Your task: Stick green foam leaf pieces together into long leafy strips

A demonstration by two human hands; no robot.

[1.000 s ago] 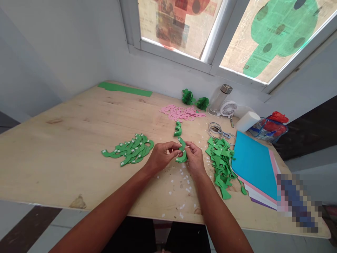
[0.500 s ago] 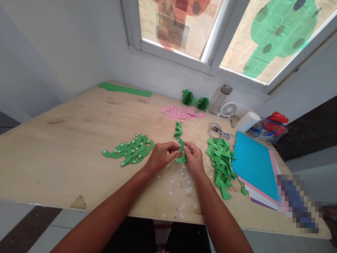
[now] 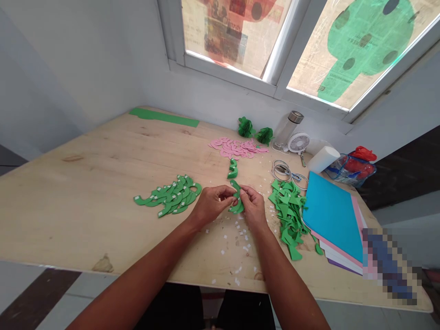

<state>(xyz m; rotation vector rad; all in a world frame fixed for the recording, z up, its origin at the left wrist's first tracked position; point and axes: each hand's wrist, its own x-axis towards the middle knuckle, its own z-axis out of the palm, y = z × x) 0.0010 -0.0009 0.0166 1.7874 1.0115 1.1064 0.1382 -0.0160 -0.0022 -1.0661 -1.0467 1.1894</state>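
Observation:
Between my hands is a curved green paper cutout [image 3: 235, 185] bearing small white squares. My left hand [image 3: 216, 201] pinches its left edge with thumb and forefinger. From the other side, my right hand [image 3: 253, 204] grips it, its fingers partly hidden. Just beyond lies a small stack of curved green pieces [image 3: 233, 169]. To the left of my hands spreads a pile of green cutouts [image 3: 173, 197] with white squares on them. Right of them lies a heap of green paper scraps [image 3: 289, 213]. Tiny white squares [image 3: 244, 237] litter the tabletop between my forearms.
Pink cutouts [image 3: 237, 147] lie farther back, near two folded green paper shapes [image 3: 245, 127]. A bottle [image 3: 290, 126], small fan [image 3: 298, 142], scissors [image 3: 290, 174] and white roll [image 3: 323, 158] stand or lie at right. Coloured sheets [image 3: 332, 215] are stacked near the right edge.

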